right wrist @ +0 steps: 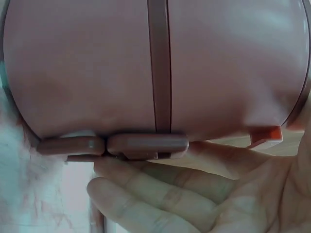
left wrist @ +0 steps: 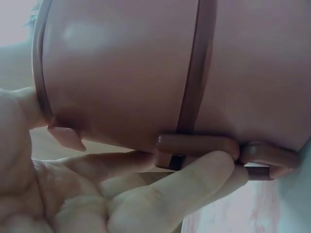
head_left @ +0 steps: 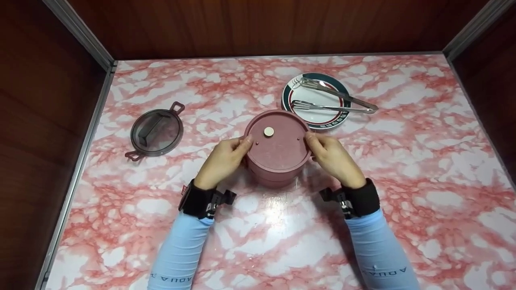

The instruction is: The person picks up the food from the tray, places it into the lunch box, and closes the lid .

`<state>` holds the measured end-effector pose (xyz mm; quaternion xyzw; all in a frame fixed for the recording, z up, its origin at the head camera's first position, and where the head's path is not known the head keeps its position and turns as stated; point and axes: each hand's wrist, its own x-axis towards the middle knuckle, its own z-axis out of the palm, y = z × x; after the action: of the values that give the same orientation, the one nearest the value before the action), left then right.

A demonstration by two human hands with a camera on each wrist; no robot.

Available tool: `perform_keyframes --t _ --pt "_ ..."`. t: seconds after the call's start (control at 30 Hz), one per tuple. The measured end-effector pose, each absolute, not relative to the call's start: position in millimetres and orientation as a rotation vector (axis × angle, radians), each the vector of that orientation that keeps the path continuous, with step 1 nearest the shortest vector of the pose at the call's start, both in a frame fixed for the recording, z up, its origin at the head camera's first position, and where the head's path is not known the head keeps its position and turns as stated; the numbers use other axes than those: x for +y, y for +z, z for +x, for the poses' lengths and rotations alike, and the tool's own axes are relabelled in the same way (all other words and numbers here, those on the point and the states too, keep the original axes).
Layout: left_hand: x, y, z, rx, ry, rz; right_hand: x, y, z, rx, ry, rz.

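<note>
A round pink pot (head_left: 278, 153) in two stacked tiers stands mid-table, its flat pink top bearing a cream knob (head_left: 269, 131). My left hand (head_left: 223, 163) grips it from the left, thumb over the top rim. On the opposite side my right hand (head_left: 336, 159) holds it the same way. Both wrist views show a darker band (left wrist: 197, 68) between the tiers. In the left wrist view, fingers touch the upper loop handle (left wrist: 197, 144). The right wrist view has fingertips against the matching handle (right wrist: 148, 144). The pot's inside is hidden.
At the left lies a round see-through lid (head_left: 167, 135) with a black bar handle and pink side loops. Behind the pot, to the right, metal tongs (head_left: 354, 100) lie across a patterned plate (head_left: 314, 114). Dark wood panels (head_left: 274, 28) border the marbled table.
</note>
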<state>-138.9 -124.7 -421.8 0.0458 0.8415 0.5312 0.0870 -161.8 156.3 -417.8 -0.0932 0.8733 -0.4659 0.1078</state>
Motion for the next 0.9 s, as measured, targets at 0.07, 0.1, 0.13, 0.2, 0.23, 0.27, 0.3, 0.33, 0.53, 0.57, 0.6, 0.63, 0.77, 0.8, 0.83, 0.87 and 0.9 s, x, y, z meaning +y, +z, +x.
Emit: perform_keyframes --t 0.07,0.1,0.13,0.2,0.23,0.27,0.3,0.33,0.53,0.57,0.6,0.63,0.77,0.8,0.83,0.87,0.9 --pt "-123.3 -421.9 -139.1 2.505 1.58 0.146 158.4 -418.0 -161.8 2.574 -1.353 -0.283" --pt "-122.7 -421.6 -139.1 2.508 1.574 0.152 159.4 -417.8 -161.9 2.575 -1.346 -0.292" --pt "-122.2 -421.6 -139.3 2.515 1.563 0.162 160.4 -417.7 -162.2 2.577 -1.337 -0.302" --pt "-121.5 -421.3 -139.4 2.53 1.546 0.178 162.0 -417.5 -162.7 2.586 -1.309 -0.331" --pt "-121.3 -421.3 -139.4 2.542 1.535 0.181 162.5 -417.2 -163.0 2.595 -1.293 -0.349" --pt "-121.2 -421.2 -139.3 2.552 1.527 0.182 162.8 -417.0 -163.2 2.601 -1.281 -0.364" --pt "-121.0 -421.4 -139.3 2.565 1.518 0.183 163.2 -416.9 -163.5 2.609 -1.271 -0.38" --pt "-120.6 -421.7 -139.3 2.577 1.513 0.185 163.6 -416.8 -163.8 2.617 -1.262 -0.395" --pt "-115.2 -424.9 -139.8 2.623 1.508 0.216 169.6 -415.3 -163.7 2.65 -1.193 -0.453" --pt "-114.2 -425.4 -139.8 2.624 1.51 0.221 171.2 -414.9 -163.4 2.648 -1.18 -0.458" --pt "-113.2 -425.9 -139.8 2.623 1.515 0.227 172.7 -414.4 -163.2 2.645 -1.169 -0.463" --pt "-112.2 -426.5 -139.8 2.619 1.521 0.231 174.3 -413.5 -162.8 2.644 -1.158 -0.468" --pt "-108.8 -428.1 -139.2 2.61 1.538 0.227 179.3 -410.8 -162.4 2.651 -1.124 -0.468" --pt "-108.2 -428.4 -138.8 2.607 1.544 0.221 180.0 -410.1 -162.5 2.654 -1.115 -0.468" --pt "-107.7 -428.7 -138.5 2.604 1.547 0.215 180.6 -409.4 -162.5 2.657 -1.108 -0.468" --pt "-107.3 -428.8 -138.0 2.603 1.551 0.21 181.2 -408.9 -162.7 2.661 -1.099 -0.464" --pt "-107.1 -429.0 -137.6 2.6 1.556 0.202 181.4 -408.0 -162.7 2.661 -1.092 -0.461"
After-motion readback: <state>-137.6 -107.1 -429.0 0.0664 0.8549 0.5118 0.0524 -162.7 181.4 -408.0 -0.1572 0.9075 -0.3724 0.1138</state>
